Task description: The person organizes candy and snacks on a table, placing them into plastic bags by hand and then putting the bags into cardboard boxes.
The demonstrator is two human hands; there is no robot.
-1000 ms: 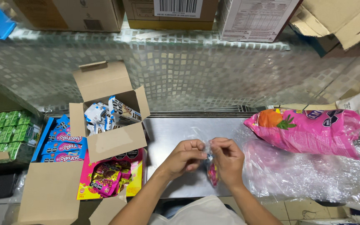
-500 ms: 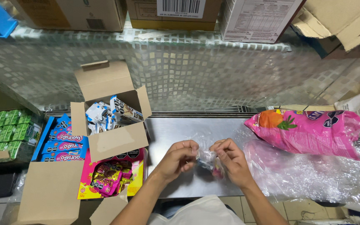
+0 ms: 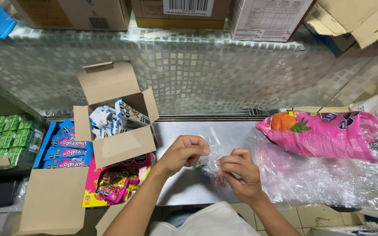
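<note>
Seen from above, the left hand [image 3: 184,153] and right hand [image 3: 239,172] both pinch a small clear plastic bag [image 3: 210,162] over the steel bench [image 3: 189,188]. A big pink bag [image 3: 324,133] lies at two o'clock, an open cardboard box [image 3: 112,120] at ten.

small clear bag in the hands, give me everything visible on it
The small clear bag is thin, crinkled, see-through plastic, pinched between the left hand and the right hand just above the metal counter. Something small and pink shows at its lower end, with a bluish bit beside it; what they are cannot be told. Its top is bunched between the fingertips. Whether it touches the counter is unclear.
</note>
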